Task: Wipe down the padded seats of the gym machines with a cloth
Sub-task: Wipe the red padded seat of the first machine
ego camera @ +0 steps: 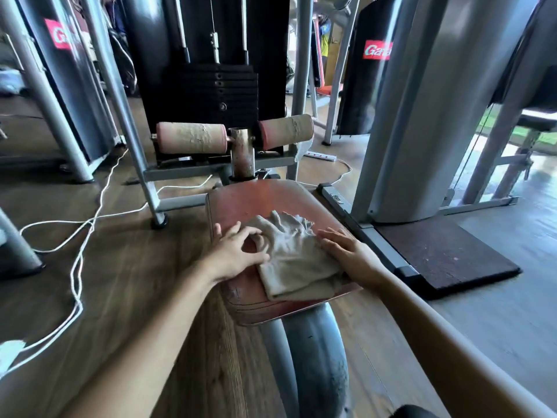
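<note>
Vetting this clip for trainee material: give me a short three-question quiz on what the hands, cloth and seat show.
1. True or false: the cloth is lifted clear of the padded seat.
2. Pick one: the right hand is A) raised in the air, B) lying flat on the cloth, C) curled into an empty fist.
3. Short answer: what colour is the padded seat?

Key: 1 false; 2 B; 3 red.

Worn red seat (259,203): crumpled beige cloth (295,260) on top.
</note>
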`<control>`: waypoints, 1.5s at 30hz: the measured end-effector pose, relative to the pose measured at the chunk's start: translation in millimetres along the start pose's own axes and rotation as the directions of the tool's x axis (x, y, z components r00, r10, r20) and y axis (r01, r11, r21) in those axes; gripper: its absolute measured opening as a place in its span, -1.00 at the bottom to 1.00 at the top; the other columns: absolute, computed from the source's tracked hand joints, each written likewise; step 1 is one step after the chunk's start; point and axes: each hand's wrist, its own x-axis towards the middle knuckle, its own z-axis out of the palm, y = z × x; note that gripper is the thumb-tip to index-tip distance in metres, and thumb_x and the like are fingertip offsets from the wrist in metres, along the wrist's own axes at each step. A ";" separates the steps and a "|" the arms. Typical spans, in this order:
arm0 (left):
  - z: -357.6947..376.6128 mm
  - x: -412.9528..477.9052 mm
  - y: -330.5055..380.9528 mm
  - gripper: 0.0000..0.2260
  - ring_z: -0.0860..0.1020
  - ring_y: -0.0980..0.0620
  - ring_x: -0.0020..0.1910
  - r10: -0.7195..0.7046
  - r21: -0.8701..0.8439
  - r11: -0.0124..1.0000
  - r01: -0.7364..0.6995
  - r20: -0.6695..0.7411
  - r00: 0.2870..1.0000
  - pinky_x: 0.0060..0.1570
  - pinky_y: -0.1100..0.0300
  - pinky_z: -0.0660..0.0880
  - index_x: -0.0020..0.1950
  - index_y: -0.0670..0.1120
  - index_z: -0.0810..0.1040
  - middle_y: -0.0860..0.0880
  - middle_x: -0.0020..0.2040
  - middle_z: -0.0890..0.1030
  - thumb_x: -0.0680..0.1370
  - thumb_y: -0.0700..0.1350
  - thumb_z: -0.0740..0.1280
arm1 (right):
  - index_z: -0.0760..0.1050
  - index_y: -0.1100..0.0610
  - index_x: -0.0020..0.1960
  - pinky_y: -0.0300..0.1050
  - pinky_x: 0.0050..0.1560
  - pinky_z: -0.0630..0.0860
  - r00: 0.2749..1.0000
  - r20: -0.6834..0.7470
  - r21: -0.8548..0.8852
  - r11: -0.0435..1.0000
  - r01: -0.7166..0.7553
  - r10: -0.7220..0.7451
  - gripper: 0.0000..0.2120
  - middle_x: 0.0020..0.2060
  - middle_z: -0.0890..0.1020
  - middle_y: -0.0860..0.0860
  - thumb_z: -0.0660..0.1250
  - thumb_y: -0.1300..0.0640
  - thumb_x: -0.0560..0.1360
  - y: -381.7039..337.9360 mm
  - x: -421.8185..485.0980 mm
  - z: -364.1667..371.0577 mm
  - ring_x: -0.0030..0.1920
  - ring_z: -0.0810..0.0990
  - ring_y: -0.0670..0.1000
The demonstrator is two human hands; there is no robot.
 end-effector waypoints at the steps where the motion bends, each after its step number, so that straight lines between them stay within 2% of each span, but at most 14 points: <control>1: -11.8 -0.7 -3.6 -0.45 -0.32 -0.23 0.59 -0.037 0.007 0.999 0.037 0.071 0.997 0.50 -0.21 -0.28 0.47 0.25 0.35 -0.04 0.67 -0.04 0.51 0.13 0.43 | 0.49 -0.23 0.37 -0.09 0.56 0.10 1.000 0.006 -0.036 0.999 0.011 -0.011 -0.69 0.51 0.38 -0.12 0.22 -0.08 0.65 0.6 0.6 1.3 0.58 0.17 -0.08; 4: -39.4 6.9 -2.4 -0.49 -0.26 -0.29 0.60 -0.122 0.197 0.975 0.101 0.098 0.988 0.51 -0.24 -0.27 0.47 0.24 0.37 -0.05 0.66 -0.06 0.54 0.03 0.39 | 0.38 -0.21 0.47 -0.10 0.58 0.04 1.000 0.002 -0.135 0.991 -0.013 0.014 -0.63 0.55 0.28 -0.15 0.16 -0.08 0.67 2.0 3.2 4.1 0.60 0.10 -0.10; 6: -35.2 12.7 16.5 -0.58 0.12 -0.24 0.58 -0.033 0.195 0.980 0.046 -0.070 0.997 0.52 -0.12 0.13 0.45 0.10 0.42 -0.09 0.63 0.16 0.58 0.00 0.32 | 0.32 -0.18 0.51 -0.09 0.59 0.02 1.000 -0.016 -0.190 0.982 -0.010 0.007 -0.60 0.56 0.25 -0.17 0.13 -0.08 0.68 3.8 3.3 7.9 0.60 0.07 -0.11; 8: -13.3 12.2 41.9 -0.52 0.40 -0.08 0.33 0.042 0.065 0.997 -0.033 -0.133 0.990 0.16 0.15 0.47 0.53 0.00 0.33 -0.08 0.53 0.33 0.64 0.11 0.24 | 0.31 -0.15 0.53 -0.11 0.59 -0.01 0.999 -0.038 -0.222 0.975 0.006 -0.015 -0.59 0.56 0.25 -0.16 0.13 -0.06 0.69 4.7 3.3 10.4 0.60 0.08 -0.10; 10: 18.4 14.9 54.4 -0.32 0.22 -0.17 0.53 0.020 0.138 0.990 -0.014 -0.040 0.999 0.47 -0.04 0.28 0.64 0.03 0.07 -0.07 0.63 0.10 0.61 0.32 0.10 | 0.31 -0.14 0.53 -0.12 0.59 -0.01 0.998 -0.064 -0.219 0.976 0.004 -0.019 -0.59 0.55 0.26 -0.17 0.12 -0.04 0.69 5.5 3.0 11.4 0.60 0.09 -0.09; 11: 30.7 15.6 54.1 -0.26 -0.04 -0.20 0.62 -0.004 0.236 0.972 0.007 -0.011 1.000 0.56 -0.16 -0.08 0.65 0.07 -0.06 -0.04 0.66 -0.10 0.58 0.40 0.03 | 0.30 -0.13 0.54 -0.13 0.59 -0.01 0.997 -0.072 -0.222 0.975 0.005 -0.021 -0.59 0.55 0.26 -0.18 0.12 -0.04 0.69 5.9 3.3 11.7 0.60 0.09 -0.09; 13: 37.2 16.1 44.1 -0.23 -0.34 -0.18 0.59 0.000 0.331 0.944 -0.001 0.003 1.000 0.44 -0.13 -0.42 0.64 0.13 -0.21 -0.02 0.62 -0.32 0.55 0.45 -0.04 | 0.28 -0.12 0.55 -0.14 0.59 -0.03 0.996 -0.075 -0.278 0.961 0.018 -0.040 -0.57 0.56 0.25 -0.17 0.11 -0.06 0.69 6.8 3.0 13.5 0.60 0.08 -0.09; 18: 7.0 6.9 14.9 -0.16 -0.31 -0.01 0.60 0.151 0.431 0.879 -0.204 0.153 0.977 0.55 -0.13 -0.34 0.62 0.16 -0.21 0.04 0.63 -0.28 0.43 0.52 -0.17 | 0.27 -0.13 0.56 -0.12 0.60 -0.06 0.992 -0.085 -0.393 0.918 0.051 -0.091 -0.55 0.58 0.21 -0.13 0.07 -0.14 0.68 9.4 -0.7 18.3 0.62 0.06 -0.05; 21: -1.3 9.6 3.7 -0.12 -0.27 0.05 0.61 0.145 0.416 0.889 -0.192 0.143 0.979 0.54 -0.13 -0.33 0.63 0.15 -0.14 0.07 0.64 -0.22 0.39 0.52 -0.16 | 0.26 -0.14 0.56 -0.13 0.60 -0.08 0.990 -0.089 -0.436 0.898 0.063 -0.113 -0.54 0.59 0.20 -0.12 0.05 -0.16 0.68 7.0 -3.3 19.3 0.62 0.04 -0.03; 28: 18.1 10.6 5.6 -0.55 -0.10 -0.07 0.64 0.204 0.270 0.947 -0.173 -0.091 0.975 0.56 -0.08 -0.27 0.57 0.14 0.25 0.06 0.64 0.04 0.67 0.16 0.12 | 0.26 -0.15 0.56 -0.16 0.56 -0.10 0.985 -0.106 -0.477 0.876 0.073 -0.140 -0.52 0.59 0.20 -0.13 0.00 -0.20 0.68 8.6 -3.9 22.2 0.62 0.05 -0.03; 33: 17.6 -5.9 0.6 -0.65 0.25 -0.06 0.58 0.203 0.071 0.979 -0.191 -0.268 0.942 0.58 0.03 0.09 0.46 -0.09 0.48 -0.03 0.54 0.37 0.66 -0.15 0.27 | 0.20 -0.16 0.58 -0.13 0.56 -0.11 0.995 -0.043 -0.503 0.863 0.055 -0.089 -0.51 0.60 0.14 -0.12 0.02 -0.20 0.67 1.7 -7.2 18.2 0.62 0.01 -0.03; 38: -3.7 -28.7 -50.8 -0.67 0.61 0.01 0.24 0.064 -0.318 0.926 -0.204 -0.400 0.914 0.32 0.12 0.49 0.30 -0.15 0.59 -0.04 0.21 0.67 0.60 -0.03 0.32 | 0.20 -0.11 0.59 0.04 0.61 -0.08 0.999 0.046 -0.547 0.837 0.010 0.018 -0.52 0.63 0.06 -0.04 0.01 -0.12 0.68 -17.7 -5.4 16.0 0.63 -0.04 0.08; 41: -17.0 -59.0 -70.0 -0.85 0.58 0.27 -0.08 -0.066 -0.435 0.879 -0.197 -0.521 0.851 -0.05 0.56 0.37 0.16 -0.22 0.59 -0.01 -0.01 0.62 0.66 -0.24 0.26 | 0.32 -0.10 0.53 0.13 0.58 -0.11 0.992 0.084 -0.525 0.842 0.124 -0.094 -0.57 0.64 0.01 -0.01 0.11 -0.03 0.66 -51.3 -6.5 34.8 0.63 -0.15 0.15; 45: -12.7 -79.2 -103.8 -0.82 0.48 0.07 -0.07 -0.257 -0.567 0.810 -0.152 -0.576 0.776 -0.26 0.46 0.32 0.11 -0.19 0.57 -0.07 -0.04 0.57 0.68 -0.13 0.23 | 0.19 -0.16 0.58 0.07 0.61 -0.10 0.933 0.271 -0.481 0.806 0.345 -0.238 -0.55 0.63 0.06 -0.08 0.03 -0.05 0.70 -85.5 -0.4 83.6 0.63 -0.14 0.07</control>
